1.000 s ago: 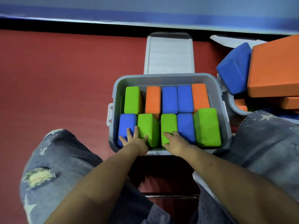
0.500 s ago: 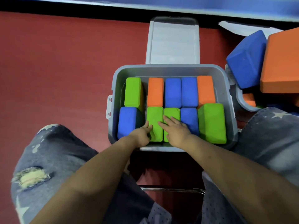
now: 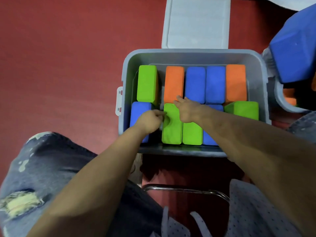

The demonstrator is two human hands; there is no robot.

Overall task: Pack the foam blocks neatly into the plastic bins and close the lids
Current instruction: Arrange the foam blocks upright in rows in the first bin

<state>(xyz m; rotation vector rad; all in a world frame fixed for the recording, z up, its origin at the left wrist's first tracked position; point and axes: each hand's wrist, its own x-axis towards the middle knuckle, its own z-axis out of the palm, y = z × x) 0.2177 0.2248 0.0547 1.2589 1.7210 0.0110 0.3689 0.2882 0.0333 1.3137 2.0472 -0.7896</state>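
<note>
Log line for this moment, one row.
stage: packing | left hand grips green block | right hand presses blocks | lid open

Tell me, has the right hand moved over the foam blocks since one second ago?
Yes. The right hand went from the grey plastic bin's near edge toward the far orange foam block.

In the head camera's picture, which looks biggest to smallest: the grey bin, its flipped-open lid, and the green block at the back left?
1. grey bin, widest thing of the three.
2. lid, clearly smaller than the bin here, though its far end is cut off by the frame.
3. green block, smallest by far.
</note>
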